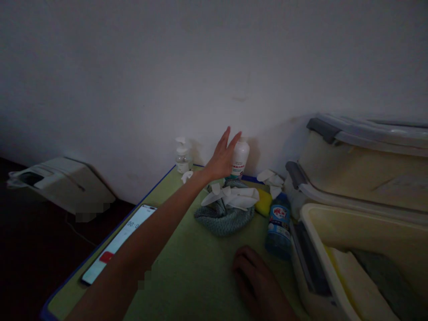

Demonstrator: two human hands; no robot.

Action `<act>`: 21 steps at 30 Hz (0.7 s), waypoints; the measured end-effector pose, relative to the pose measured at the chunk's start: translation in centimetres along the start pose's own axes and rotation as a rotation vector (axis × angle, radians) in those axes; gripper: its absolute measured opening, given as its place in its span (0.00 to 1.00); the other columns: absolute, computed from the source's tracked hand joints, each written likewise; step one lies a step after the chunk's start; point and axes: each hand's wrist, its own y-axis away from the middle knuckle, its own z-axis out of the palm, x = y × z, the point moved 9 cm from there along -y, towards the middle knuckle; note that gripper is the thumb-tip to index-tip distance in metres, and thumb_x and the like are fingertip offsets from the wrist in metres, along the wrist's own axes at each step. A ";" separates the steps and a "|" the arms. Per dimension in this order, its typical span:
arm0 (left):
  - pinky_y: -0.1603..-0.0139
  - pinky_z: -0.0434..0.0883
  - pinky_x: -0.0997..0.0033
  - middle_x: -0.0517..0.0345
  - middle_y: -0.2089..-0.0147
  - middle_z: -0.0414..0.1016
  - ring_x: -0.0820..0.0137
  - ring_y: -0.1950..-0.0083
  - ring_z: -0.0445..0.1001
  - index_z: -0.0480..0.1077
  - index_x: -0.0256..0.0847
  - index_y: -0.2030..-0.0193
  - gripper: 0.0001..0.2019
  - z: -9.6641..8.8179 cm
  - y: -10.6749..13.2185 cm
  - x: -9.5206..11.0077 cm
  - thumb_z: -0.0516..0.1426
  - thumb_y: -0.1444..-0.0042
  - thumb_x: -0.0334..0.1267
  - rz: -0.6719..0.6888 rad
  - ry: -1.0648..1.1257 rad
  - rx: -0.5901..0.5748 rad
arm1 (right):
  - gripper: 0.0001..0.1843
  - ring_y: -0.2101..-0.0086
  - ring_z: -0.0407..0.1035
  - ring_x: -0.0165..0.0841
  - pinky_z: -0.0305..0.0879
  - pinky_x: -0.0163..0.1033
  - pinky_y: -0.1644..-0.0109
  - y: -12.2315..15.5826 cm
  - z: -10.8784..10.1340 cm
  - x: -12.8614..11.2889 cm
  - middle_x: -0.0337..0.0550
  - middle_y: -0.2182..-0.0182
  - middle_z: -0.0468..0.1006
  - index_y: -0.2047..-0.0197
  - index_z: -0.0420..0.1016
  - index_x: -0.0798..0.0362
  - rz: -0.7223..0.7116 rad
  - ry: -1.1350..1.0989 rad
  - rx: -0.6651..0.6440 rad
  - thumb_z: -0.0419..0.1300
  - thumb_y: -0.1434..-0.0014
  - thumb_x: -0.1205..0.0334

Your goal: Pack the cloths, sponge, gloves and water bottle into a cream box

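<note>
My left hand (221, 161) reaches to the back of the green table, its fingers spread beside a white bottle (241, 156) with a printed label. Whether the fingers touch the bottle I cannot tell. Low over the table's front, my right hand (254, 281) is loosely bent, with a gap between thumb and fingers and nothing seen in it. Between the hands lies a grey-green cloth bundle (224, 220), topped by crumpled white tissue (240, 197). A blue bottle (279, 225) with a label stands tilted in view, near the right hand. Behind it is something yellow (263, 203).
A clear pump bottle (182, 156) stands at the back corner. A phone (117, 245) with a lit timer lies under my left forearm. Stacked lidded bins (354, 174) and an uncovered bin (312, 211) with cloths flank the right. A white box (70, 187) sits lower left.
</note>
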 end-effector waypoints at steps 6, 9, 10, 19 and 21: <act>0.40 0.61 0.55 0.35 0.41 0.61 0.60 0.39 0.63 0.39 0.35 0.38 0.44 6.7 5.0 -5.1 0.63 0.56 0.32 -0.516 0.446 0.122 | 0.11 0.63 0.68 0.33 0.68 0.37 0.60 0.2 0.1 0.0 0.46 0.64 0.70 0.66 0.65 0.52 -0.031 0.030 0.039 0.49 0.45 0.77; 0.44 0.66 0.56 0.41 0.47 0.69 0.61 0.45 0.69 0.51 0.38 0.45 0.32 8.2 5.5 -5.9 0.62 0.54 0.31 -0.539 0.455 0.119 | 0.11 0.63 0.68 0.32 0.67 0.36 0.59 0.1 0.1 0.0 0.45 0.64 0.71 0.67 0.65 0.52 -0.027 0.025 0.035 0.48 0.44 0.77; 0.45 0.66 0.56 0.43 0.47 0.69 0.61 0.46 0.69 0.52 0.39 0.46 0.31 8.3 5.5 -6.1 0.63 0.55 0.31 -0.546 0.452 0.127 | 0.11 0.63 0.68 0.32 0.67 0.36 0.59 0.1 0.2 0.1 0.45 0.64 0.71 0.67 0.65 0.51 -0.026 0.025 0.031 0.48 0.44 0.77; 0.41 0.62 0.60 0.41 0.42 0.58 0.63 0.40 0.62 0.49 0.38 0.45 0.25 2.3 8.0 -8.9 0.56 0.46 0.40 -0.784 0.227 0.529 | 0.12 0.63 0.69 0.32 0.68 0.36 0.59 0.2 0.4 0.4 0.45 0.64 0.71 0.65 0.65 0.52 -0.090 0.052 0.040 0.48 0.46 0.78; 0.40 0.60 0.57 0.37 0.40 0.52 0.61 0.38 0.57 0.44 0.37 0.43 0.24 -0.4 9.9 -10.7 0.51 0.42 0.40 -0.895 0.146 0.682 | 0.13 0.63 0.69 0.33 0.68 0.36 0.60 0.2 0.4 0.4 0.45 0.64 0.71 0.65 0.65 0.52 -0.111 0.068 0.049 0.48 0.46 0.78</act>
